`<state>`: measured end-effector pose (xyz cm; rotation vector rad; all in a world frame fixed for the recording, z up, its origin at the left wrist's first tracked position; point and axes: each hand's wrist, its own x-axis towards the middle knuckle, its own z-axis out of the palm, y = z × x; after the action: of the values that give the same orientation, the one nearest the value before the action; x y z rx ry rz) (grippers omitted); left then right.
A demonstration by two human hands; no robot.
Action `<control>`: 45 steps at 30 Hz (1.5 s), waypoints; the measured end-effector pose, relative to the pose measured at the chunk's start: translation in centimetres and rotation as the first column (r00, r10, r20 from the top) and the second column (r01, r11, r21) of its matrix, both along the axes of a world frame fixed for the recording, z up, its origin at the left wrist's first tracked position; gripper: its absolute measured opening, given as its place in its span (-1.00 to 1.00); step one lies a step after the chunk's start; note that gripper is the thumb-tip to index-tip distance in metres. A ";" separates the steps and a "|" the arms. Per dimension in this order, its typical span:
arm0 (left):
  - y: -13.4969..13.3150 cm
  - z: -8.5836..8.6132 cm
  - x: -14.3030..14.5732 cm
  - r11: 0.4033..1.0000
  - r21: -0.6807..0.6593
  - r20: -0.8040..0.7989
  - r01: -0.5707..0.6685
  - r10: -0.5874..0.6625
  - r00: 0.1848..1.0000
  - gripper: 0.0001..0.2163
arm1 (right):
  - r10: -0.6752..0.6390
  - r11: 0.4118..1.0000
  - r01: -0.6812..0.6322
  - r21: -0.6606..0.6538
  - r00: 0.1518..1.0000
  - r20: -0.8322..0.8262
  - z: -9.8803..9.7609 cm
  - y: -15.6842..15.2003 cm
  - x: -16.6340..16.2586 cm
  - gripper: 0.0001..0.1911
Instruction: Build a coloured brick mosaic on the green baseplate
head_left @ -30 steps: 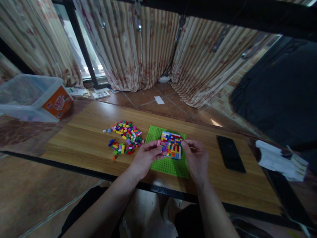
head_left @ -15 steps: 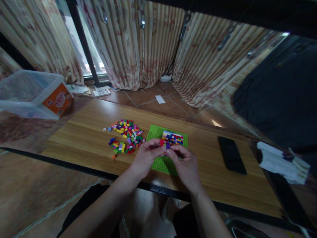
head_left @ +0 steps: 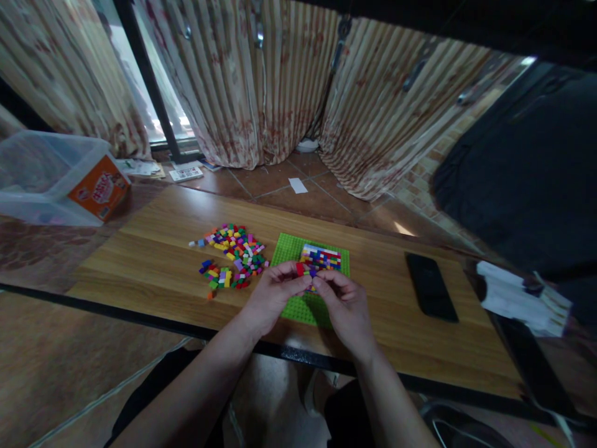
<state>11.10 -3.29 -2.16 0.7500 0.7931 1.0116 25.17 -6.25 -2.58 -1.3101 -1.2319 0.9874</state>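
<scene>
Over the green studded baseplate, my two hands meet at the fingertips. My left hand is closed in a pinch on small toy bricks, a red one showing at the fingers. Thumb and forefinger of my right hand pinch the purple brick right beside it. The two pieces look joined or touching; I cannot tell which. Behind the fingers, a block of stacked multicoloured bricks stands on the baseplate, its near part hidden by my hands.
Loose bricks lie in a heap left of the baseplate on the wooden table. A black phone rests to the right. Beyond it are white papers. A clear plastic bin with an orange label stands at the far left.
The whole view has shifted slightly, so the table and its contents sit a little further left. Both hands keep their pinch on the bricks, with hardly any movement.
</scene>
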 end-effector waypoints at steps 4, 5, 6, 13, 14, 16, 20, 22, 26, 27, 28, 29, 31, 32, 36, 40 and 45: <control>0.0 0.0 0.2 1.000 0.005 0.002 -0.013 0.013 1.000 -0.77 | 0.020 1.000 -0.020 0.007 1.000 0.002 0.2 0.0 -0.1 -0.83; 0.0 0.0 0.2 1.000 0.012 0.003 -0.020 0.020 1.000 -0.77 | 0.022 1.000 -0.022 0.006 1.000 0.002 0.2 -0.1 -0.2 -0.83; 0.0 -0.1 0.2 0.999 0.018 0.005 -0.027 0.027 1.000 -0.77 | 0.024 1.000 -0.024 0.006 1.000 0.000 0.2 -0.1 -0.2 -0.83; 0.0 -0.4 0.3 0.997 -0.037 0.066 -0.074 0.076 0.995 -0.75 | 0.018 0.999 -0.016 0.036 0.998 -0.066 -0.5 -0.1 -0.5 -0.85; 0.0 -0.5 0.3 0.997 -0.037 0.074 -0.069 0.071 0.995 -0.75 | 0.022 0.999 -0.020 0.043 0.998 -0.064 -0.5 -0.1 -0.5 -0.86; 0.0 -0.6 0.3 0.998 -0.030 0.084 -0.061 0.063 0.994 -0.75 | 0.025 0.999 -0.022 0.050 0.998 -0.059 -0.5 -0.1 -0.5 -0.87; 0.1 -0.4 0.3 0.999 -0.019 0.090 -0.043 0.045 0.995 -0.76 | 0.025 0.999 -0.023 0.030 0.996 -0.084 -0.1 -0.2 -0.7 -0.86; 0.1 -0.3 0.3 0.999 -0.024 0.093 -0.032 0.034 0.995 -0.76 | 0.038 0.999 -0.037 0.010 0.994 -0.098 0.1 -0.2 -0.4 -0.84; 0.2 -0.1 0.2 0.992 -0.098 0.082 -0.076 0.084 0.993 -0.72 | -0.096 0.995 0.096 0.023 0.995 -0.010 0.1 0.1 1.7 -0.82; 0.2 -0.1 0.1 0.987 -0.127 0.070 -0.097 0.107 0.992 -0.71 | -0.161 0.986 0.159 0.048 0.986 0.037 0.0 0.1 2.5 -0.82; 0.3 -0.1 -0.1 0.981 -0.151 0.056 -0.120 0.129 0.990 -0.71 | -0.217 0.975 0.210 0.078 0.971 0.101 -0.1 0.2 3.3 -0.81; 0.4 -0.1 -0.2 0.976 -0.169 0.040 -0.138 0.146 0.988 -0.70 | -0.254 0.966 0.239 0.101 0.952 0.174 -0.3 0.3 4.0 -0.81; 0.5 -0.1 -0.4 0.969 -0.184 0.010 -0.164 0.169 0.986 -0.71 | -0.268 0.963 0.240 0.124 0.910 0.316 -0.6 0.3 5.1 -0.80; 0.6 -0.1 -0.5 0.968 -0.182 -0.003 -0.172 0.174 0.985 -0.72 | -0.254 0.967 0.221 0.127 0.889 0.380 -0.7 0.3 5.4 -0.79; 0.6 -0.2 -0.5 0.977 -0.149 -0.063 -0.151 0.143 0.988 -0.77 | -0.186 0.982 0.134 0.134 0.812 0.553 -1.3 0.6 5.3 -0.76; 0.6 -0.5 -0.4 0.986 -0.126 -0.112 -0.112 0.098 0.989 -0.80 | -0.185 0.982 0.120 0.147 0.777 0.602 -1.6 1.0 4.8 -0.76; 0.5 -0.6 -0.5 0.989 -0.107 -0.130 -0.098 0.084 0.988 -0.81 | -0.184 0.983 0.132 0.131 0.795 0.578 -1.6 1.4 4.7 -0.80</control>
<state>10.62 -2.76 -2.76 0.6895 0.9933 0.9993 29.90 -4.85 -4.19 -1.6911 -1.5711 0.3963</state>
